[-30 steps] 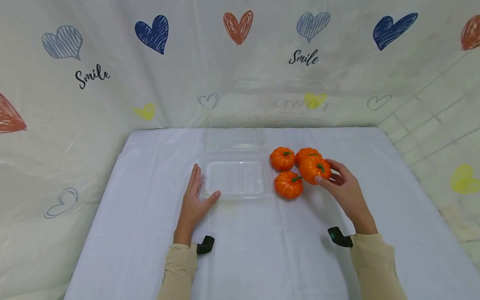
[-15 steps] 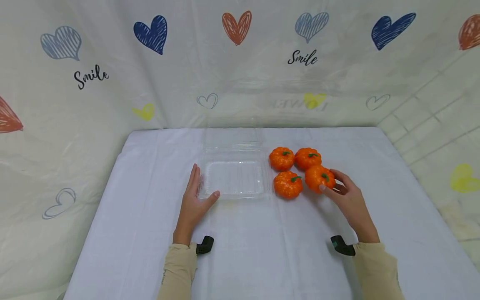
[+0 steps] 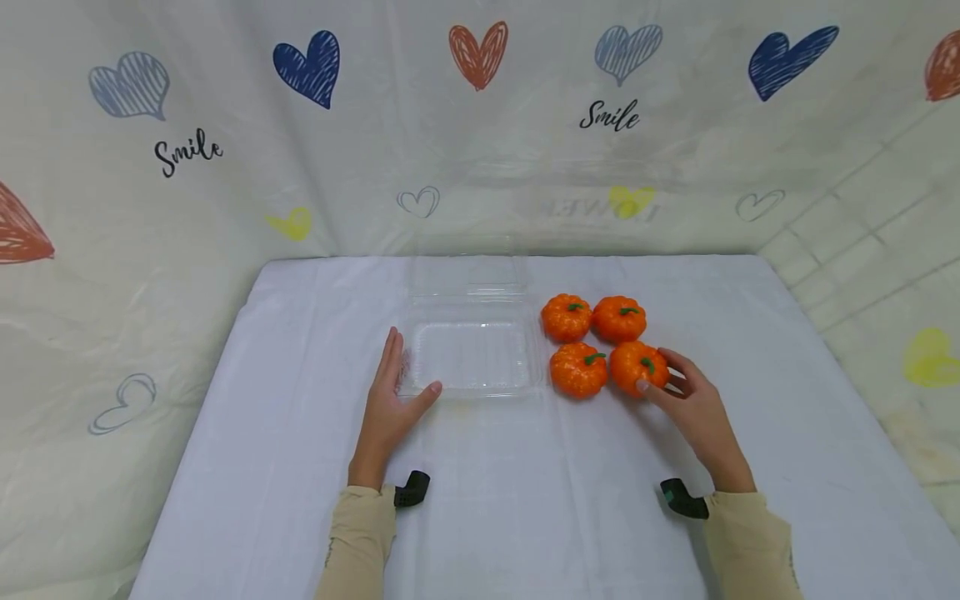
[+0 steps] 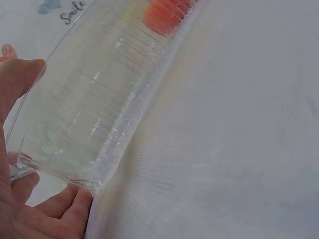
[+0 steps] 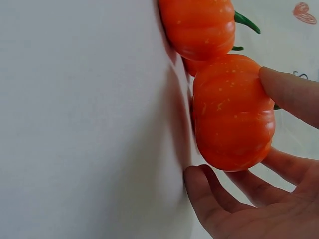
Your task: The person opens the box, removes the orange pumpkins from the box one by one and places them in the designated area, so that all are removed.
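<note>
Four-square on the cloth, several small orange pumpkins stand grouped: the back left pumpkin, the back right pumpkin, the front left pumpkin and the front right pumpkin. My right hand holds the front right one between thumb and fingers; the right wrist view shows this pumpkin at or just above the cloth. A clear plastic clamshell container lies with its lid folded back. My left hand rests against its left side, fingers straight, thumb at the front rim.
A white cloth covers the table, whose back edge meets a pale curtain printed with hearts and "Smile". The pumpkins stand just right of the container. Each wrist wears a black camera mount, such as the right camera mount.
The right hand has brought its pumpkin down and toward me, from over the back right pumpkin to the front right spot. The left hand and the container have stayed put.
</note>
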A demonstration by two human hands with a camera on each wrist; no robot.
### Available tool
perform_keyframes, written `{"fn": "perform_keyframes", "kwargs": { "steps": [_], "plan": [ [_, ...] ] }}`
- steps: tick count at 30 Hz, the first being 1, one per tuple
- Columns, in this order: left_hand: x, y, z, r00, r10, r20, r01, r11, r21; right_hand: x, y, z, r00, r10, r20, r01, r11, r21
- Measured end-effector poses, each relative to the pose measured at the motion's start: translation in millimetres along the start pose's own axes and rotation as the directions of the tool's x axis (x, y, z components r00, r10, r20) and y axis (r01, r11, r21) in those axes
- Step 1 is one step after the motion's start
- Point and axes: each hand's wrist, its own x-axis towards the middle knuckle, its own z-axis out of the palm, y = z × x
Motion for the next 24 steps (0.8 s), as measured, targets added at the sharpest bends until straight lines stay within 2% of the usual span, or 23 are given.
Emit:
{"fn": "perform_keyframes", "kwargs": {
  "steps": [10, 19, 24],
  "plan": [
    [0.6, -2.5, 0.5, 1.000, 0.018, 0.002, -0.018, 1.000, -0.009, 4.0, 12, 4, 0.999, -0.040, -0.011, 0.040, 0.999, -0.037],
    [-1.5, -2.3, -1.5, 1.000, 0.027, -0.007, -0.027, 0.999, -0.025, 7.3, 9, 13, 0.999, -0.034, -0.023, 0.033, 0.998, -0.045],
    [-1.3, -2.4, -3.0, 1.000, 0.006, -0.013, -0.006, 1.000, 0.001, 10.9, 7, 16, 0.999, -0.045, -0.014, 0.044, 0.997, -0.071]
  ]
}}
